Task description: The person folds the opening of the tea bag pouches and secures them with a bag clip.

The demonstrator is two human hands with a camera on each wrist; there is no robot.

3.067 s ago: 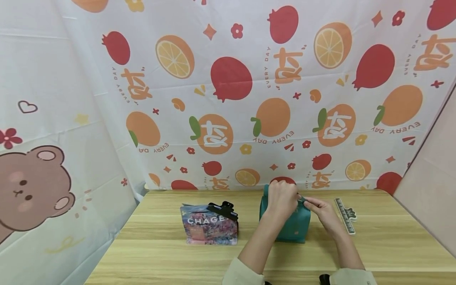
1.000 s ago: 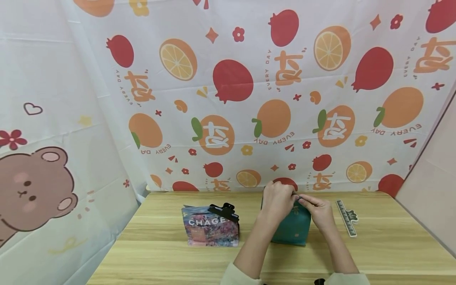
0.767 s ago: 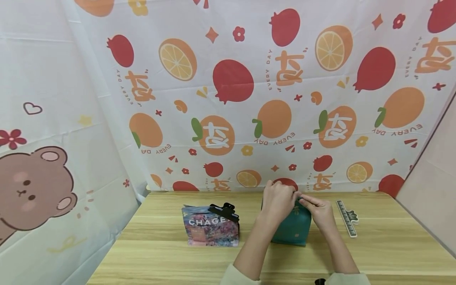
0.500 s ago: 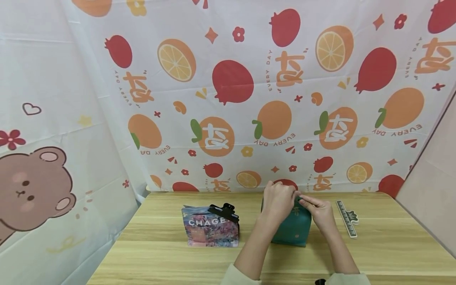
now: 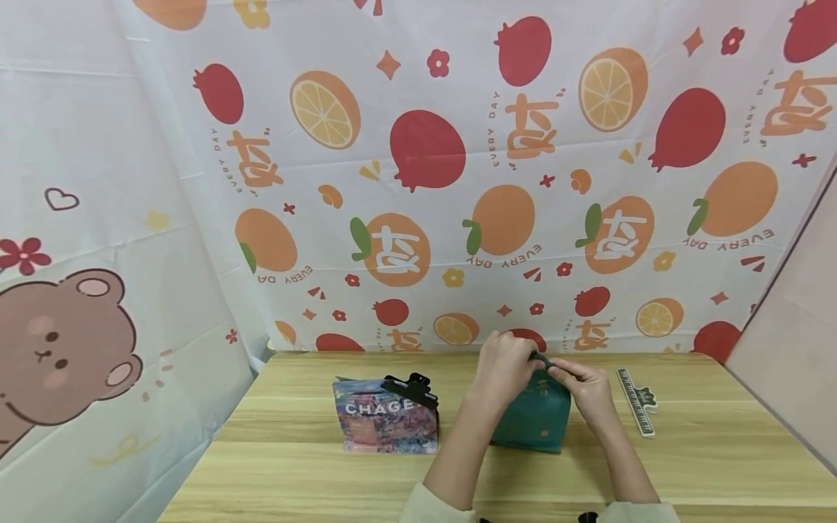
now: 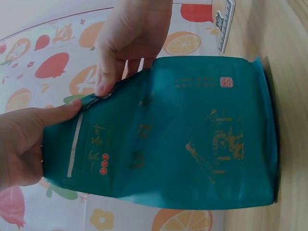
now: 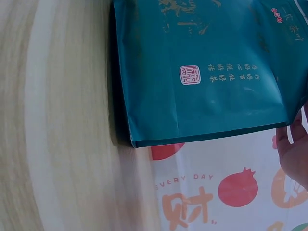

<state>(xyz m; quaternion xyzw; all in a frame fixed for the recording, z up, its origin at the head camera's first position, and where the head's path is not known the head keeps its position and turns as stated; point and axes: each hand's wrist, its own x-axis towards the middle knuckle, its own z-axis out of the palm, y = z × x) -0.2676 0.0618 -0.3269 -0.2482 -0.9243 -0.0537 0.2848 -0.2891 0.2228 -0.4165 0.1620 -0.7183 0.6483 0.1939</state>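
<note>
A teal tea bag [image 5: 532,418] with gold writing and a small red seal stands upright on the table. The left hand [image 5: 506,367] grips its top end from the left. On the other side, the right hand [image 5: 588,385] pinches the same top edge between thumb and fingers. A short dark strip of the bag's top runs between the two hands. In the left wrist view, the bag [image 6: 207,134] narrows toward the left hand [image 6: 21,144], and the right hand's [image 6: 134,36] thumb presses its creased side edge. The right wrist view shows the bag's lower part [image 7: 207,110].
A printed pouch [image 5: 389,425] lettered CHAGEE stands to the left, with a black clip [image 5: 412,390] across its top. To the right, a pale and dark green clip [image 5: 637,403] lies on the wooden table [image 5: 294,479]. A fruit-patterned cloth [image 5: 425,247] hangs behind the table.
The left hand has shifted slightly left and its wrist has turned, so more of the bag's top strip and gold writing shows. The right hand stays nearly in place, still pinching the edge.
</note>
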